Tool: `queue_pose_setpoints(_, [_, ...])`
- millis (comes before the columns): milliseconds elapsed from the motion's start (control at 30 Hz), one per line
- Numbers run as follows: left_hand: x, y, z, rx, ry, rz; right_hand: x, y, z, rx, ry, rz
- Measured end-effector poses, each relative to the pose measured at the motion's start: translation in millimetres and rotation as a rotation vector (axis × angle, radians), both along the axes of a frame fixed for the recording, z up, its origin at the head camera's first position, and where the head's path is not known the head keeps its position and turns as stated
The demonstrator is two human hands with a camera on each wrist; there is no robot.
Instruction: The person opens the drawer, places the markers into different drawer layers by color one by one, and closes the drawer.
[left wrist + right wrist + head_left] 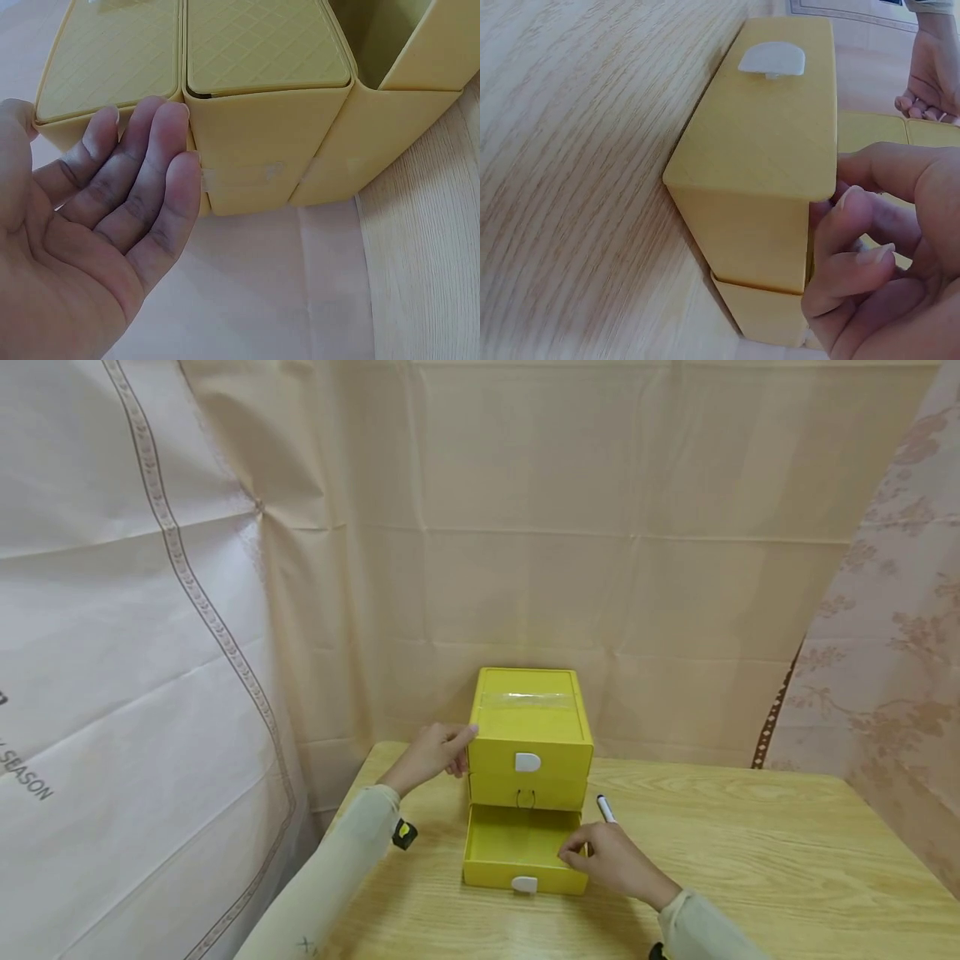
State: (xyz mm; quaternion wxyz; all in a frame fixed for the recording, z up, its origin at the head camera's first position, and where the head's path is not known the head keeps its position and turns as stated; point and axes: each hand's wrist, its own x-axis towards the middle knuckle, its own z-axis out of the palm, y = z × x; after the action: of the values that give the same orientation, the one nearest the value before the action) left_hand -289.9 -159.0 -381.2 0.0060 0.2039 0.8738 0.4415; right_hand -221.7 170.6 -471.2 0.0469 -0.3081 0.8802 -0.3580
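Note:
A yellow drawer unit (532,708) stands on the wooden table. Its bottom drawer (525,877) is pulled out; the two drawers above sit flush. My left hand (432,754) rests at the unit's left side, thumb on the top edge. In the left wrist view its fingers (166,135) are loosely bent beside the yellow wall. My right hand (611,857) is at the open drawer's right side, thumb and index tips inside the rim. Its other fingers (847,277) are curled; whether the tips pinch anything is hidden. A marker (605,808) shows behind this hand, partly hidden.
White tabs (527,762) stick out from the top and bottom drawer fronts. Clear tape (528,700) crosses the unit's top. Wooden table (720,852) surrounds it, with beige cloth (517,527) hanging behind. A patterned white cloth (135,677) hangs at the left.

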Motion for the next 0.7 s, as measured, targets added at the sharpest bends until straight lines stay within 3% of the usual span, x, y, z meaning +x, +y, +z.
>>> queue_pose_setpoints(233, [1.1, 0.1, 0.6, 0.004, -0.001, 0.001, 1.0, 12.1, -1.5, -0.073, -0.055, -0.085])
queue_pose_setpoints(700, [0.4, 0.3, -0.5, 0.0, -0.006, 0.006, 0.2, 35.0, -10.5, -0.083, 0.022, -0.192])
